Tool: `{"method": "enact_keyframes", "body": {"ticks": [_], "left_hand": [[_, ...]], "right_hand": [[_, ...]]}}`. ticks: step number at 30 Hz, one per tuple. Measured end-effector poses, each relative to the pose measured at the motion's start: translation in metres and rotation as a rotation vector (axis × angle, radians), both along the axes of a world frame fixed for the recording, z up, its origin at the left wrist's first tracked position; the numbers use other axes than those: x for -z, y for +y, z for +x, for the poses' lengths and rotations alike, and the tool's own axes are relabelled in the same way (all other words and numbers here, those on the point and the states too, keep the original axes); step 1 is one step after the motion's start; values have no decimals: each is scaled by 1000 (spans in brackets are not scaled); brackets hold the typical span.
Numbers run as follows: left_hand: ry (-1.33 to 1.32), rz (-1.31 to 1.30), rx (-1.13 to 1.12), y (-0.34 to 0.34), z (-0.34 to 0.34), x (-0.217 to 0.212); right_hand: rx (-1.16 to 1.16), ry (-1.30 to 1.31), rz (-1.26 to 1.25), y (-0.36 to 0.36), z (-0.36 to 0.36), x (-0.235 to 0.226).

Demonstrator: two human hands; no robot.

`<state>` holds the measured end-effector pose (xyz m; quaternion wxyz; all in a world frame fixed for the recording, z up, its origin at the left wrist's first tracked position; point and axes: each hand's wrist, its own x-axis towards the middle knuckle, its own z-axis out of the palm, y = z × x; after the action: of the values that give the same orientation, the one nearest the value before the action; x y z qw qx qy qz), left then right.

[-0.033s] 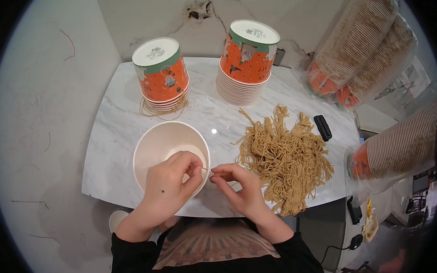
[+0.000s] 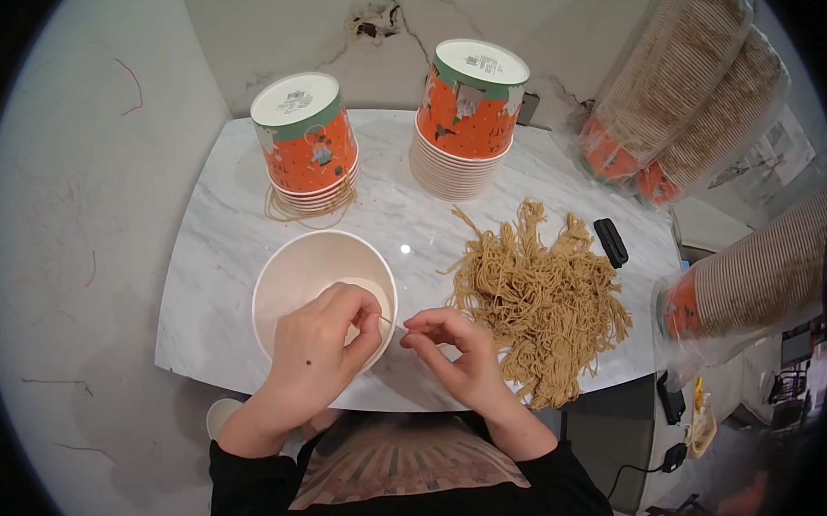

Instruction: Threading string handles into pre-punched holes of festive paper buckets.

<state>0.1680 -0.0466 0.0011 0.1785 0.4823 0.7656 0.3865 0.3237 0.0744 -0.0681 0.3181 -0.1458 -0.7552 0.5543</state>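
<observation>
My left hand (image 2: 313, 350) reaches over the rim of a white, open paper bucket (image 2: 282, 263), its thumb and index finger pinched on a thin tan cord (image 2: 388, 321). Just outside the bucket's right rim, the fingertips of my right hand (image 2: 460, 357) are bent around the cord's other end. The tips are small, so their exact hold is hard to see. Beside my right hand lies a big tangled heap of tan cords (image 2: 541, 300). My left hand hides part of the bucket's inside.
At the back stand two upside-down stacks of orange and green paper buckets, the left stack (image 2: 312, 152) with loose cord around its base and the right stack (image 2: 471, 113). A black clip-like object (image 2: 610, 243) lies beyond the heap. Plastic-wrapped bucket stacks (image 2: 679, 94) line the right side.
The fingertips of my right hand have shifted very slightly at the cord. My left hand, the bucket and the heap look the same.
</observation>
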Motion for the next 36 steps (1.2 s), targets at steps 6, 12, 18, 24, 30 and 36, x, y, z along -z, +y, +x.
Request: {"method": "enact_keyframes", "body": {"ticks": [6, 12, 18, 24, 30, 36], "left_hand": [[426, 256, 182, 19, -16, -3], [449, 85, 627, 56, -50, 2], [544, -3, 451, 66, -50, -23], [208, 68, 347, 66, -73, 0], [-731, 101, 346, 58, -99, 52], [-931, 268, 127, 48, -79, 78]], "right_hand": [[-88, -35, -392, 30, 5, -8], [-179, -127, -273, 56, -8, -37], [-152, -307, 48, 73, -34, -61], [-212, -314, 66, 84, -64, -62], [-368, -240, 12, 87, -88, -51], [-361, -308, 18, 83, -96, -41]]}}
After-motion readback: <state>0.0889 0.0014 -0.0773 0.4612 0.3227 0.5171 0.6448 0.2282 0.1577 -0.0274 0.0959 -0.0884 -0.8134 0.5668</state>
